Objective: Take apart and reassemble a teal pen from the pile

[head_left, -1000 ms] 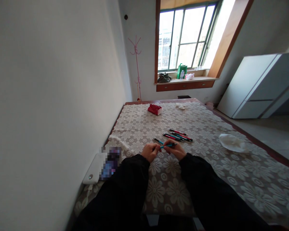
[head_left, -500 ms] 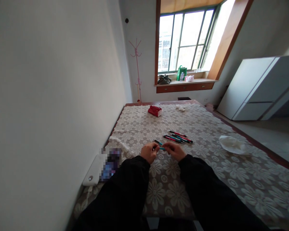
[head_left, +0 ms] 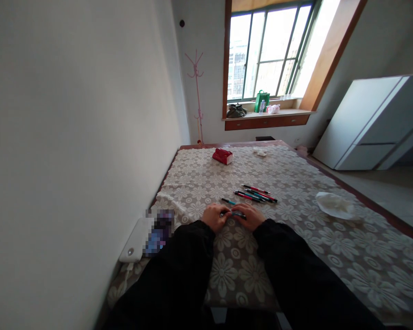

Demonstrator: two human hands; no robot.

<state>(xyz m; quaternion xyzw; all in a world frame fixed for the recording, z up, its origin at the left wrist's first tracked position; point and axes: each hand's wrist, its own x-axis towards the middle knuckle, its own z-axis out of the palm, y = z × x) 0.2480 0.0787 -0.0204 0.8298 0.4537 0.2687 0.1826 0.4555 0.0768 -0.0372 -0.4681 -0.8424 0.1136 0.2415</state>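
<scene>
My left hand [head_left: 214, 217] and my right hand [head_left: 250, 216] meet over the floral cloth of the table [head_left: 296, 247], both closed on one teal pen [head_left: 234, 213] held between their fingertips. Just beyond my hands a single teal pen [head_left: 227, 201] lies on the cloth. A little further back and to the right lies a small bunch of red, teal and black pens [head_left: 257, 194]. Black sleeves cover both forearms.
A crumpled white cloth [head_left: 334, 205] lies at the right. A red box [head_left: 222, 156] and a small white scrap [head_left: 260, 151] sit at the far end. A white device [head_left: 135, 247] rests at the left edge by the wall. A white cabinet [head_left: 368, 123] stands right.
My hands have drawn closer together around the teal pen and sunk nearer the cloth; less of the pen shows now. The view has shifted slightly.
</scene>
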